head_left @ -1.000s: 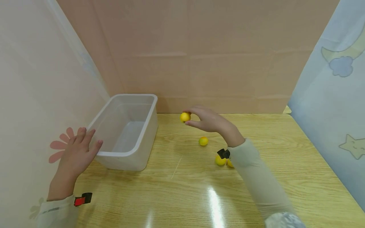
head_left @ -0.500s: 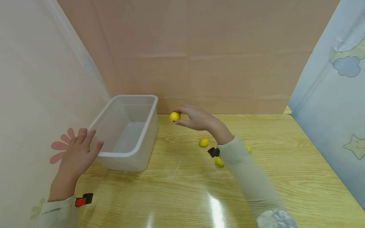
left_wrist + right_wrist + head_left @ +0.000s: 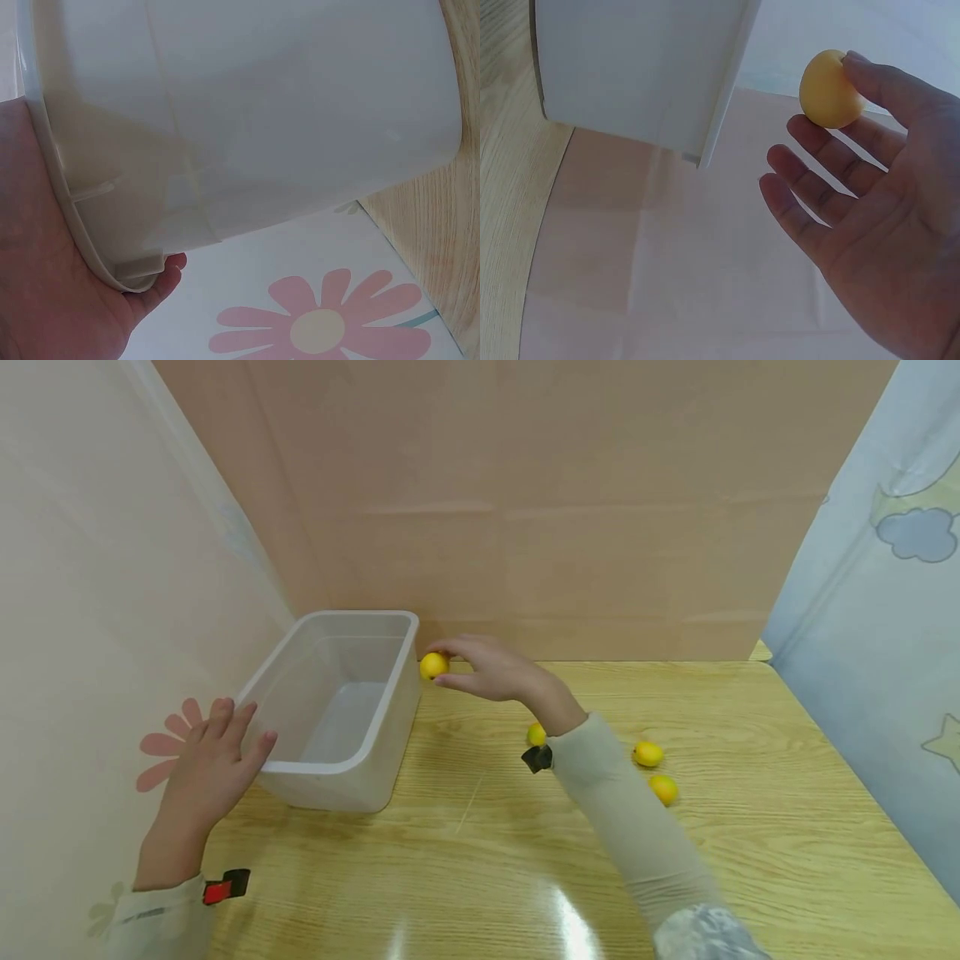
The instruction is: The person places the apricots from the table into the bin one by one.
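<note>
My right hand [image 3: 491, 671] pinches a small yellow-orange fruit [image 3: 434, 666] between thumb and fingertips, just right of the white plastic bin's [image 3: 378, 718] far right rim. In the right wrist view the thumb presses on one side of the smooth, roundish fruit [image 3: 831, 90], and the lower fingers spread away from it. My left hand [image 3: 212, 768] rests on the bin's near left corner with its fingers spread and fairly straight. Seen from the left wrist, the palm [image 3: 56, 255] lies along the bin's rim. The visible floor of the bin is bare.
On the wooden table [image 3: 750, 843] lie more such fruits: one [image 3: 537, 733] partly behind the right sleeve, and two [image 3: 648, 753] to its right. A beige panel [image 3: 570, 527] stands behind the table. Patterned cloth walls [image 3: 862, 635] flank both sides.
My right hand has carried the fruit leftward to beside the bin's rim. Its forearm now uncovers two fruits on the right and hides one at the front. The left hand stays put.
</note>
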### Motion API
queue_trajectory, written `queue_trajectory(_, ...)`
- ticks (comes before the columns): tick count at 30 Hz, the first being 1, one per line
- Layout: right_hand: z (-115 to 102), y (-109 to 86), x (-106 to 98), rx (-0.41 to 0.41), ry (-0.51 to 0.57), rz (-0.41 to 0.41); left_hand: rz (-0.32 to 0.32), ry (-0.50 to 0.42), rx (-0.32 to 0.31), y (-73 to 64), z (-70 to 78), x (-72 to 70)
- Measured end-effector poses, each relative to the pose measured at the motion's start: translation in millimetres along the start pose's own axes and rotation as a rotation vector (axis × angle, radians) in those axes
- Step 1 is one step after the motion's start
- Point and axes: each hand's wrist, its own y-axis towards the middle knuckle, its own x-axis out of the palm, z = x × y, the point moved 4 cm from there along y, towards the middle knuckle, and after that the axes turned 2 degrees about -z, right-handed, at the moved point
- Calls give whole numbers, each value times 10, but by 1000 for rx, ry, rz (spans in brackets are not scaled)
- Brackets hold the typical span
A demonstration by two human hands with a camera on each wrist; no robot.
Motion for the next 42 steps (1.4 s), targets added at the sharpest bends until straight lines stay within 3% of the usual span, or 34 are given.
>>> queue_trajectory(12,-126,253,103,-6,-13,21,-1,3,3,-8,7,-17)
queue_trajectory(31,-256,515,294,-21,159,32,10,22,0,-72,28,-42)
queue_trajectory(42,-415,623,351,-40,127,19,3,35,9,-71,27,-61)
